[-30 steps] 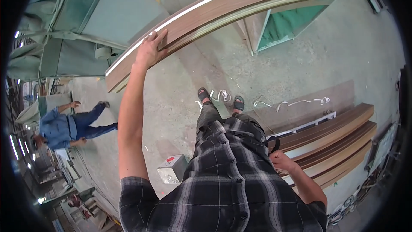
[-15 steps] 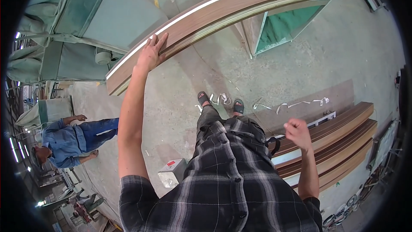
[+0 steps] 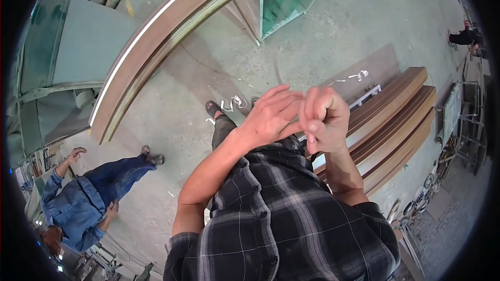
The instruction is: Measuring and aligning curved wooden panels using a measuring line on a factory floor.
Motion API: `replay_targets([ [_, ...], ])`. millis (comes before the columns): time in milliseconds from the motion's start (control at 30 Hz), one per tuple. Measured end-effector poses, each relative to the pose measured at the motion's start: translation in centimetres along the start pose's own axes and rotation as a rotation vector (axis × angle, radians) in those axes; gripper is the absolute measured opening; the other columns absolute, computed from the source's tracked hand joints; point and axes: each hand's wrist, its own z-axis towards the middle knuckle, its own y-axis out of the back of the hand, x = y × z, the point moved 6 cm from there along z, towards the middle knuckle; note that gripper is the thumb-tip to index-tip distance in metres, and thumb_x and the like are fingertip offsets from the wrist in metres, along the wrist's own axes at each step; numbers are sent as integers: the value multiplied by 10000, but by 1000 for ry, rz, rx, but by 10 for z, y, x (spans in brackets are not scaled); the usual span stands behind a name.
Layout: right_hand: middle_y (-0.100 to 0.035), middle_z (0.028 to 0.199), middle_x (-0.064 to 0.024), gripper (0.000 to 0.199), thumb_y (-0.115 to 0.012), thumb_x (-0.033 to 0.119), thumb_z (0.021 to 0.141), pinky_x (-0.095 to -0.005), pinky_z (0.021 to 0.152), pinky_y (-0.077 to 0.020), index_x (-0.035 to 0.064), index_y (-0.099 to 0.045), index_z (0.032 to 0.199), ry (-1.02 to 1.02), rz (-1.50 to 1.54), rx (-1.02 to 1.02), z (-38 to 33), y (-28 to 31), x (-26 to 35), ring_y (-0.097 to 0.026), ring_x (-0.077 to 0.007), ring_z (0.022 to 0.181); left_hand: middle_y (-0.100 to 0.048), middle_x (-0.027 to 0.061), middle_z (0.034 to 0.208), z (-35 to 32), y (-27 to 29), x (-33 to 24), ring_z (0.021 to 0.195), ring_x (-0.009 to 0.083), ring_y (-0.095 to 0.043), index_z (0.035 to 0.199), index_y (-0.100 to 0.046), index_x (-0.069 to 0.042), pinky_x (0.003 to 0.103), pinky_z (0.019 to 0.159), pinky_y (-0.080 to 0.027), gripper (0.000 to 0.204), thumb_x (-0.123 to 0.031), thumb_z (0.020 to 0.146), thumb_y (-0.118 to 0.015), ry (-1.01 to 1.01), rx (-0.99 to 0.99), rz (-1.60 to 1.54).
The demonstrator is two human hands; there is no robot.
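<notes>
Both of my hands meet in front of my waist. My left hand (image 3: 272, 116) reaches across with its fingers mostly stretched out, their tips against or behind the other hand. My right hand (image 3: 329, 118) is curled with its fingers pinched; whatever may be between them is hidden or too small to name. Away from both hands, a long brown wood-look board (image 3: 151, 36) with a white edge strip lies raised across the upper left. Beyond my right hand, several similar brown boards (image 3: 391, 108) are stacked low.
A person in blue work clothes (image 3: 86, 198) stands at the left. Under the long board is a stand with green covering (image 3: 291, 0). Curled white strips (image 3: 234, 103) lie on the concrete floor by my feet. Grey-covered equipment (image 3: 91, 36) fills the upper left; metal racks (image 3: 471, 119) stand far right.
My left hand has left the long board and come over to my right hand, which has risen slightly. My view has turned, and the person in blue has shifted in it.
</notes>
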Motion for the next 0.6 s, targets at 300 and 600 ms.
replay_targets([
  [300,-524,932,-129,327,-739,181,730,-344,751,-448,57,-483,893,228,-590,-154,-39,1,48,-511,-195,841,-525,20,710,-10,26,-50,619,151,-546,964,-683,-96,253,486,-440,416,-134,550,-653,-155,-308,431],
  [600,-578,888,-122,293,-668,-57,736,-240,631,-468,17,-493,960,-14,-162,-460,-72,7,53,-571,-146,801,-462,-10,656,-18,29,-83,556,136,-462,1020,-692,-125,239,432,-362,536,-145,487,-752,-154,-319,507],
])
